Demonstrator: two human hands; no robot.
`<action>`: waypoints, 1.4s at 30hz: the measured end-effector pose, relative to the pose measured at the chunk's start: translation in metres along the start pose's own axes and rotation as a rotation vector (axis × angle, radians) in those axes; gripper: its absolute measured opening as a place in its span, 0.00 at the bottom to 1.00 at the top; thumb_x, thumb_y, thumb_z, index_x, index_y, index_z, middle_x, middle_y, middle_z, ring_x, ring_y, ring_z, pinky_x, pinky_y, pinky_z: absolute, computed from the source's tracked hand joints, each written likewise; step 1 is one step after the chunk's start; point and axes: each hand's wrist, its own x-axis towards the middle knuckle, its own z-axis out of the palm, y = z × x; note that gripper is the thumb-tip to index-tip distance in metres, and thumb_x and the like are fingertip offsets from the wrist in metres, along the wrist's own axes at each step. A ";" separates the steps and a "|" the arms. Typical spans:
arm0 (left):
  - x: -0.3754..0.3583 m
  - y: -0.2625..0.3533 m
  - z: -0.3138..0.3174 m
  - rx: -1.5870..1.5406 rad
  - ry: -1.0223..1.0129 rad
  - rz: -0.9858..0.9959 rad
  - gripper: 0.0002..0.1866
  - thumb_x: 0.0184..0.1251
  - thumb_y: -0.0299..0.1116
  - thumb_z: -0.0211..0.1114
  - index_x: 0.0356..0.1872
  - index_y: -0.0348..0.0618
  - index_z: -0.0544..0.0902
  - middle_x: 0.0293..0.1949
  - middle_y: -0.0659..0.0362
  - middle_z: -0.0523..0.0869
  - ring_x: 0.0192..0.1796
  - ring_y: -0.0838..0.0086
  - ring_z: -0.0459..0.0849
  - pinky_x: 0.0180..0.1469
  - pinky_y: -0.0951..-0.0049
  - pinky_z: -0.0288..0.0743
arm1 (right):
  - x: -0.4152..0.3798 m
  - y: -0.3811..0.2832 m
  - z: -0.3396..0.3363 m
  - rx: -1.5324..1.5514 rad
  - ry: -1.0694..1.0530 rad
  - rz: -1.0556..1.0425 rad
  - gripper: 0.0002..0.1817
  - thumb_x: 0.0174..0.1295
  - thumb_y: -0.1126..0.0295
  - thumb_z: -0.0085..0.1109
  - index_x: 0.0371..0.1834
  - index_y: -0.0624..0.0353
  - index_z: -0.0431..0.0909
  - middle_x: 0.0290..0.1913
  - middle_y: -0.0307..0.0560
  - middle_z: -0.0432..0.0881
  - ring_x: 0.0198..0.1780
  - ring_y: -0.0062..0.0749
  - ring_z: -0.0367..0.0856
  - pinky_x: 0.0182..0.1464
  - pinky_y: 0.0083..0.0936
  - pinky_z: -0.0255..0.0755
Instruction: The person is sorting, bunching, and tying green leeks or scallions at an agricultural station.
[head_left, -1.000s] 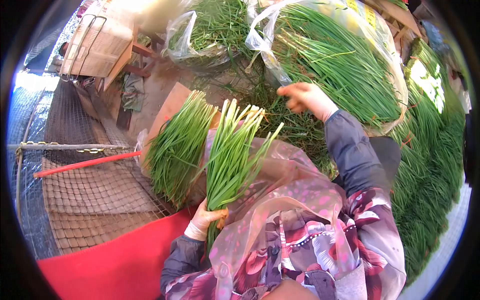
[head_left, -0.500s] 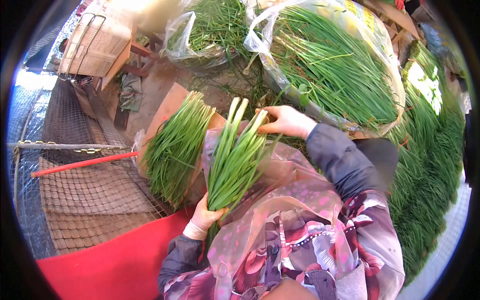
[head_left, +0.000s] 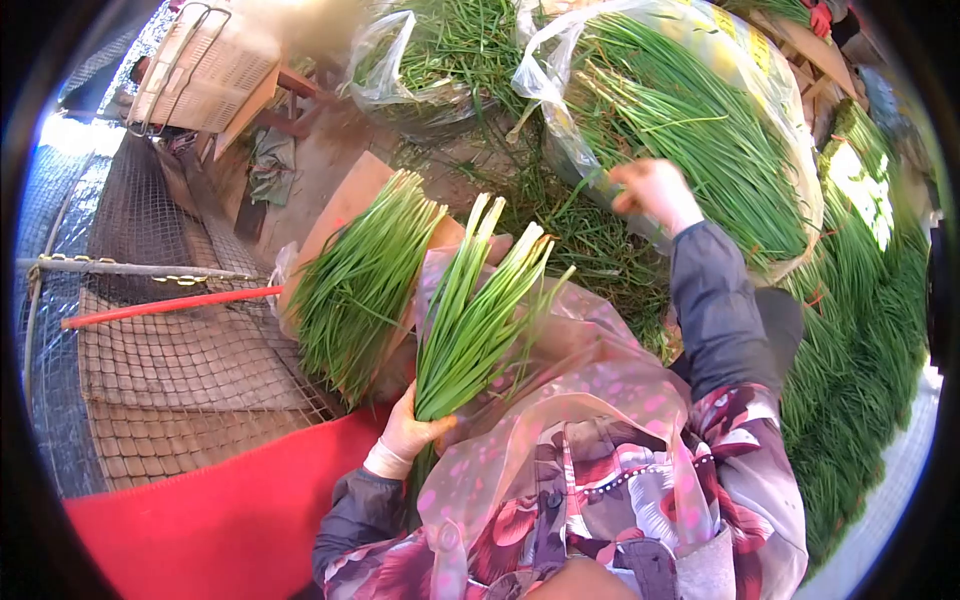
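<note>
A bunch of garlic chives (head_left: 468, 345) is held near its leafy end in my left hand (head_left: 408, 436), closed around it. The pale stem ends point up and away, over my pink-dotted clear apron (head_left: 600, 345). My right hand (head_left: 657, 192) is raised apart from the bunch, by the near rim of a big clear plastic bag (head_left: 548, 88). Its fingers are curled together; whatever they hold, if anything, is too blurred to name. Long loose chives (head_left: 690, 150) fill that bag. Left of the held bunch, a larger heap of chives (head_left: 362, 290) lies on a tan board (head_left: 350, 195).
Loose trimmings (head_left: 600, 255) litter the ground below the bag. A second bag of chives (head_left: 440, 60) stands further back. Stacked chives (head_left: 850, 400) line the right side. Left are netting (head_left: 190, 360), a red pole (head_left: 180, 306), a red sheet (head_left: 220, 520) and a crate (head_left: 205, 70).
My right hand has left the stem ends of the bunch and moved up and right toward the bag. The left hand keeps its grip on the bunch. The view has shifted slightly.
</note>
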 end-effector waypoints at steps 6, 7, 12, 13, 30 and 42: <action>0.011 -0.016 0.001 0.228 0.111 0.194 0.35 0.53 0.23 0.70 0.65 0.40 0.67 0.47 0.59 0.83 0.46 0.77 0.82 0.47 0.76 0.77 | -0.019 0.001 0.066 0.061 -0.220 -0.085 0.15 0.58 0.62 0.58 0.40 0.61 0.83 0.37 0.53 0.86 0.38 0.41 0.85 0.43 0.31 0.78; 0.011 -0.021 0.000 0.357 0.175 0.349 0.36 0.54 0.24 0.69 0.67 0.42 0.66 0.48 0.58 0.83 0.47 0.76 0.83 0.48 0.75 0.77 | 0.012 0.042 0.053 -0.326 -0.028 -0.611 0.12 0.60 0.65 0.57 0.39 0.63 0.83 0.35 0.53 0.86 0.33 0.32 0.86 0.40 0.29 0.78; 0.005 0.006 0.004 0.871 0.275 0.548 0.37 0.52 0.24 0.70 0.67 0.49 0.69 0.46 0.53 0.84 0.45 0.66 0.85 0.46 0.72 0.78 | -0.011 -0.004 0.034 -0.097 -0.363 -0.542 0.25 0.55 0.64 0.64 0.58 0.57 0.78 0.52 0.51 0.82 0.52 0.34 0.81 0.56 0.29 0.72; 0.009 0.010 0.005 0.954 0.302 0.667 0.37 0.50 0.24 0.70 0.66 0.52 0.71 0.41 0.52 0.84 0.42 0.61 0.86 0.42 0.70 0.79 | -0.019 -0.016 0.044 -0.089 -0.499 -0.582 0.34 0.51 0.64 0.68 0.64 0.58 0.72 0.55 0.53 0.80 0.57 0.38 0.78 0.63 0.30 0.66; 0.000 0.010 -0.028 1.474 0.369 0.825 0.38 0.41 0.22 0.65 0.61 0.61 0.75 0.45 0.56 0.80 0.33 0.61 0.80 0.34 0.64 0.72 | 0.008 0.047 0.059 -0.131 -0.032 -0.404 0.13 0.67 0.65 0.51 0.37 0.59 0.85 0.34 0.42 0.84 0.29 0.27 0.82 0.35 0.26 0.76; -0.014 -0.005 -0.013 1.377 0.391 0.719 0.39 0.46 0.24 0.65 0.67 0.53 0.68 0.59 0.44 0.73 0.39 0.54 0.80 0.39 0.60 0.74 | -0.069 0.056 0.094 -0.629 -0.226 -0.618 0.18 0.52 0.51 0.60 0.23 0.56 0.83 0.24 0.54 0.81 0.31 0.50 0.82 0.37 0.43 0.75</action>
